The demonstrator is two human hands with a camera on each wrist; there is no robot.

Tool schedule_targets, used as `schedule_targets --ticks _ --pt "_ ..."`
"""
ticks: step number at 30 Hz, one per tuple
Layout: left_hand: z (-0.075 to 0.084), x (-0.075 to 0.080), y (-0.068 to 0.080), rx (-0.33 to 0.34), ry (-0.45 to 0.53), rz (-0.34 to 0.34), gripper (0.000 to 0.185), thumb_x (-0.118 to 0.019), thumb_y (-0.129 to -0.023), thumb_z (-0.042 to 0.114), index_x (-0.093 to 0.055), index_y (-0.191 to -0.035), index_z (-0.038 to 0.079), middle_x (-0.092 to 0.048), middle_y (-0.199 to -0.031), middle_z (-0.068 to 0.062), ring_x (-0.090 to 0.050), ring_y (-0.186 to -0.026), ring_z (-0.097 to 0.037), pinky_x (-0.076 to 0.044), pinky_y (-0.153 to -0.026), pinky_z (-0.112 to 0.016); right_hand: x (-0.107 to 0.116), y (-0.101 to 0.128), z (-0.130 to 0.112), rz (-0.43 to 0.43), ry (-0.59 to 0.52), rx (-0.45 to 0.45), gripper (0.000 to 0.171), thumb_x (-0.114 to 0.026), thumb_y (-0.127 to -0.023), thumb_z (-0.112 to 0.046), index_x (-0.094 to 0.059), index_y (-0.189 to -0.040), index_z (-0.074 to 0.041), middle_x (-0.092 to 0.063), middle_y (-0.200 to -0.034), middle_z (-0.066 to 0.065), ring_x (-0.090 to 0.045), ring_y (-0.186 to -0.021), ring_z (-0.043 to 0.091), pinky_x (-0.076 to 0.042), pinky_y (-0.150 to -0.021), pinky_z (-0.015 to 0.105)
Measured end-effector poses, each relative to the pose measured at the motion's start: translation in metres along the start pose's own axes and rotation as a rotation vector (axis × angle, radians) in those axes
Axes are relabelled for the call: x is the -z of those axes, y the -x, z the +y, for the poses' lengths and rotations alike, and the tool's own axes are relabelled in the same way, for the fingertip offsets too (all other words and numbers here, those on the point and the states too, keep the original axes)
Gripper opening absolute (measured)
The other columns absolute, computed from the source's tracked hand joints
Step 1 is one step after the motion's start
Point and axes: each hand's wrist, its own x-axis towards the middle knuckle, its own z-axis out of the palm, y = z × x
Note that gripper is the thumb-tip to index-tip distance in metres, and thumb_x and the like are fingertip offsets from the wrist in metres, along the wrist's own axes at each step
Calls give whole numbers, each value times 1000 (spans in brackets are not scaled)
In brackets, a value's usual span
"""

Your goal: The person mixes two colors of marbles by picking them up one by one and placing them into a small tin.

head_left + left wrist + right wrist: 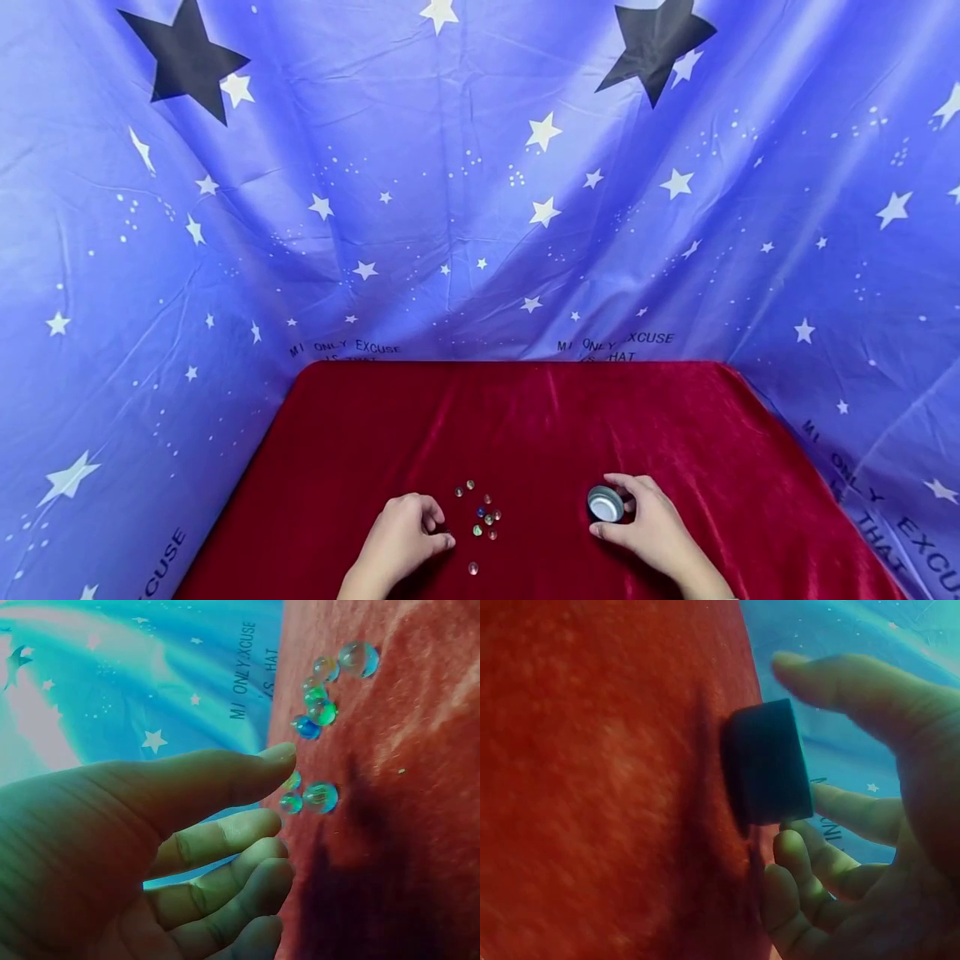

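Note:
Several glass marbles lie on the red cloth in the middle, among them a blue marble (481, 512), a green marble (477, 530) and a clear marble (473, 568) nearer the front. My left hand (405, 533) is just left of them, thumb and loosely bent fingers apart. In the left wrist view one greenish marble (321, 797) lies beyond those fingertips. To the right a small round dark cap (605, 504) stands with its pale hollow inside facing up. My right hand (648, 521) is around its right side; in the right wrist view the thumb is clear of the cap's dark wall (769, 765).
Red velvet cloth (525, 425) covers the table, with shallow creases. Blue curtains (465, 208) printed with stars and lettering surround its back and both sides.

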Motion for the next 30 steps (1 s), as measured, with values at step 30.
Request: schedule_targets --ticks 30 --pt "-10 -18 1 57 150 -27 24 -90 -74 23 -65 -76 21 -54 -59 13 -47 -54 1 -41 -55 -22 -36 -12 12 6 -261 7 56 -99 -62 -27 -76 -113 -28 -66 -105 -6 -55 -89 7 -47 -79 23"
